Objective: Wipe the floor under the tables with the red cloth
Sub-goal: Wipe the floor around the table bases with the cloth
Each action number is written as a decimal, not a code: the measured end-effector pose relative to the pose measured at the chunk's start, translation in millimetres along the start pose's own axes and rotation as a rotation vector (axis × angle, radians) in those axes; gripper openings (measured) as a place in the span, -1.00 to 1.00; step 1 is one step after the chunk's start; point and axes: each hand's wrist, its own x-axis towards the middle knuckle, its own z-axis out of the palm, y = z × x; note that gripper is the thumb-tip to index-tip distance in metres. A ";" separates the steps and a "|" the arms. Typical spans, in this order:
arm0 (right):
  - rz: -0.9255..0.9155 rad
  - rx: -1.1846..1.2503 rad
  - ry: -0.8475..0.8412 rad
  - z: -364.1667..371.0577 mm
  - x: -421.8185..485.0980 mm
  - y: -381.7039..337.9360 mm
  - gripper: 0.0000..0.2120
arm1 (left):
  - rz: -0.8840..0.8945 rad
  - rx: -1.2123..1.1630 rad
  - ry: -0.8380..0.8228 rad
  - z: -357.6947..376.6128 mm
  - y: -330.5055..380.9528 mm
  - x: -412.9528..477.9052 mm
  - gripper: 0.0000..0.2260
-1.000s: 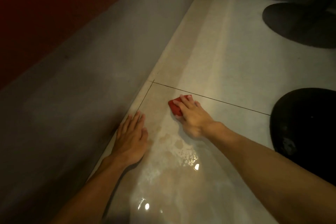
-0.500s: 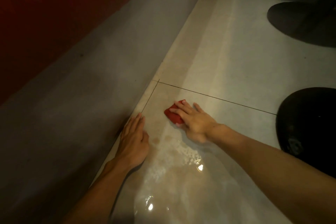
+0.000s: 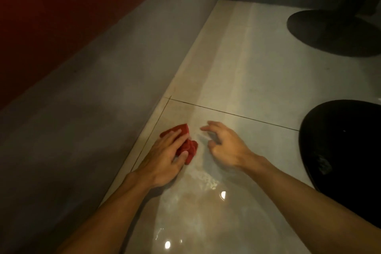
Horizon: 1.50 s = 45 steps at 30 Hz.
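Observation:
The red cloth point(image 3: 189, 147) lies bunched on the pale floor tile point(image 3: 243, 93), close to the grey base of the bench. My left hand point(image 3: 165, 156) lies on top of the cloth with straight fingers, the thumb against its crumpled edge. Part of the cloth is hidden under that hand. My right hand point(image 3: 224, 146) hovers just right of the cloth, fingers loosely curled, holding nothing and apart from the cloth.
A wet, shiny patch point(image 3: 198, 208) spreads over the tile toward me. The grey bench base point(image 3: 99, 97) runs along the left. Two black round table bases stand on the right, a near base point(image 3: 342, 159) and a far base point(image 3: 334, 33) with a post.
My right hand slid the cloth left toward the bench and let go of it. My left hand moved from the bare floor onto the cloth, which is now bunched.

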 end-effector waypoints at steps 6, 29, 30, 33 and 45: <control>0.094 -0.314 0.087 -21.5 -57.1 72.3 -0.61 | -0.066 0.185 0.190 4.5 -9.4 1.7 -0.61; 0.474 -0.347 0.318 -86.7 -154.5 146.8 -0.56 | 0.109 0.040 0.004 57.9 78.8 32.4 -0.60; 0.468 -0.375 0.308 -86.4 -159.0 151.3 -0.55 | 0.127 0.038 -0.002 62.4 87.4 36.8 -0.60; 0.452 -0.368 0.286 -86.9 -166.0 155.8 -0.54 | 0.225 0.032 -0.064 79.3 110.4 39.4 -0.61; 0.439 -0.344 0.236 -87.1 -174.3 160.3 -0.54 | 0.266 0.071 -0.133 89.9 132.0 64.1 -0.59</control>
